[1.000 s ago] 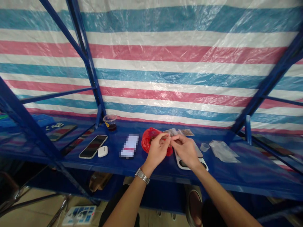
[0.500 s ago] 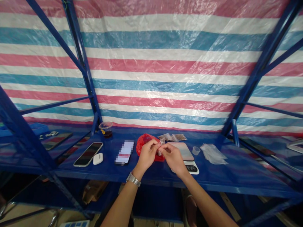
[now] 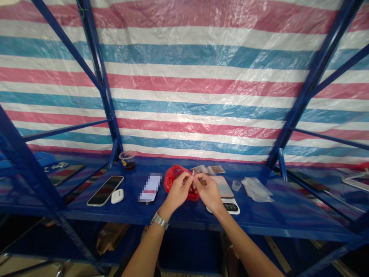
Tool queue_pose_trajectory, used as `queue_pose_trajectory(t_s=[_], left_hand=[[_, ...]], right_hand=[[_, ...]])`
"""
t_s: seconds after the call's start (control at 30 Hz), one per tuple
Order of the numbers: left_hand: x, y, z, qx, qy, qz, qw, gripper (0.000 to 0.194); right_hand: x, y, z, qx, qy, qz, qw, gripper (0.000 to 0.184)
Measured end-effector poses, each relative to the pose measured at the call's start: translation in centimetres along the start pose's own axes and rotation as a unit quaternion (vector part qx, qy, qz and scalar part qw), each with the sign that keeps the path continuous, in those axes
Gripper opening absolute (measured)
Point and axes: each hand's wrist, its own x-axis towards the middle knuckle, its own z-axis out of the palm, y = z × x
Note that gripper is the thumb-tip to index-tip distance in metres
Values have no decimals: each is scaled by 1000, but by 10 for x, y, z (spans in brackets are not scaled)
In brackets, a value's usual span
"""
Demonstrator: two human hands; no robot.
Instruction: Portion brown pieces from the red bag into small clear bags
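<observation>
Small clear bag: pinched up between the fingertips of both hands, above the near right part of the red bag; most of the small clear bag (image 3: 193, 174) is hidden by fingers, so its contents are hard to tell.
Left hand: the left hand (image 3: 179, 189) is closed at the fingertips on the small clear bag; a metal watch (image 3: 159, 220) circles its wrist.
Right hand: the right hand (image 3: 209, 191) pinches the same bag from the other side, partly in front of the scale.
Red bag: the red bag (image 3: 171, 179) lies open-mouthed and crumpled behind the hands.
Scale: the white scale (image 3: 225, 186) sits just right of the red bag; two filled packets (image 3: 216, 169) lie behind.
Right side: a little clear cup (image 3: 236, 186) stands near the scale; flat clear bags (image 3: 257, 188) lie beyond it.
Left side: a lit phone (image 3: 150, 186); farther out, a white case (image 3: 117, 196) beside a dark-screened phone (image 3: 105, 191); behind, a tub of dark liquid (image 3: 128, 162).
Backdrop: a striped sheet (image 3: 190, 84) hangs behind the blue table (image 3: 276, 213).
</observation>
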Motion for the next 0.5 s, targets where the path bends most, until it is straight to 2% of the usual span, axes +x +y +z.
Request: queue_pose_trajectory(t_s=[0.17,0.3,0.37,0.5], left_hand=[[0,4,-8,-62,-30,-51,996,36],[-1,3,-11,-33,-24,-13,999,34],[-1,1,-11,16,-9,6,1000,30],[0,-1,-11,140,24,19,990,23]], right_hand=[[0,-8,-1,17,-62,-26,998,32],[-1,-7,3,35,-70,-3,997,35],[-1,-3,7,18,-58,-4,998,36],[1,8,15,-106,24,-60,992,26]])
